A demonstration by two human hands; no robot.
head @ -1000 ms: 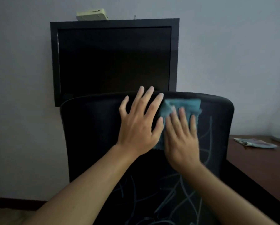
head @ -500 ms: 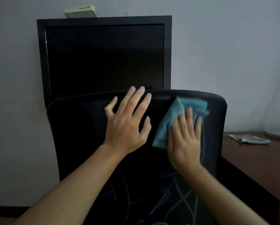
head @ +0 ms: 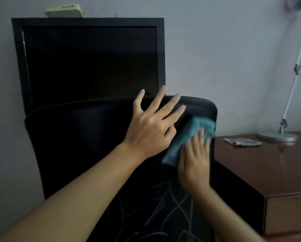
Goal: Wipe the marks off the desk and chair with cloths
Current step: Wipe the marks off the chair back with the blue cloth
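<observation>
One screen (head: 90, 62), flat and rectangular in a black frame, stands against the wall beyond both hands, with one pale yellow-green box (head: 65, 11) lying on its top edge. One chair (head: 87, 137), its back black, broad and round-cornered with a matte fabric look, stands in front of the screen and under both hands; thin pale scribbled lines (head: 170, 212) cross its lower part, below the right wrist. One desk (head: 271, 173), glossy reddish-brown wood with a drawer front, lies to the right of the right hand. One lamp (head: 293, 81), a thin white jointed arm on a round metal base, stands at the far side of the desk. One flat folded item (head: 242, 142), its material unclear, lies on the desk near the lamp base. The left hand (head: 151, 130) lies flat on the chair back near its top edge, fingers straight and spread, holding nothing. The right hand (head: 194, 163), blurred, presses straight fingers on one soft teal cloth (head: 186, 138) against the chair's upper right corner, just right of the left hand.
</observation>
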